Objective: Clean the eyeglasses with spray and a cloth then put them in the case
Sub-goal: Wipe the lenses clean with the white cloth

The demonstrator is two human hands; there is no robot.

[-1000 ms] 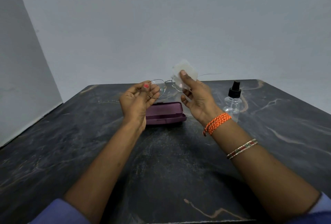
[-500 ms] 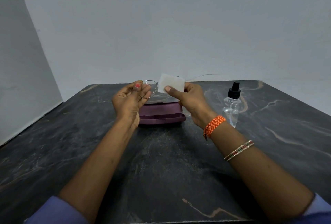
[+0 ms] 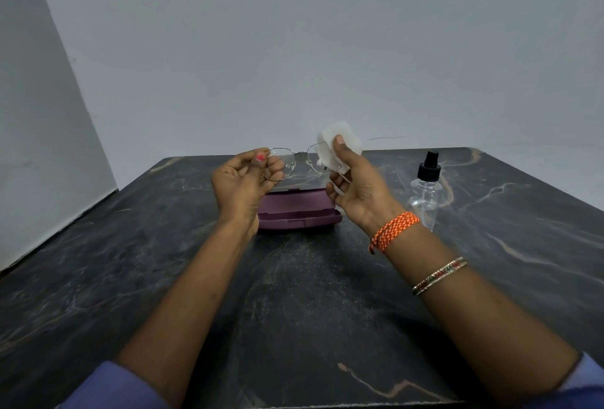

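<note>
Thin wire-framed eyeglasses point(image 3: 299, 153) are held up above the table, lenses facing me. My left hand point(image 3: 243, 185) pinches the rim of the left lens. My right hand point(image 3: 358, 185) pinches a white cloth point(image 3: 343, 139) around the right lens, thumb on the near side. One temple arm sticks out to the right past the cloth. A closed purple glasses case point(image 3: 299, 209) lies on the table below the hands. A clear spray bottle point(image 3: 425, 194) with a black pump top stands to the right of the case.
The dark marbled table point(image 3: 294, 294) stretches toward me, with its left edge near a white wall point(image 3: 42, 147) and a grey wall behind it. My forearms reach over its middle.
The hands and glasses have risen and moved apart; the cloth, held flat in front of the frame half a second ago, is now wrapped over the right lens.
</note>
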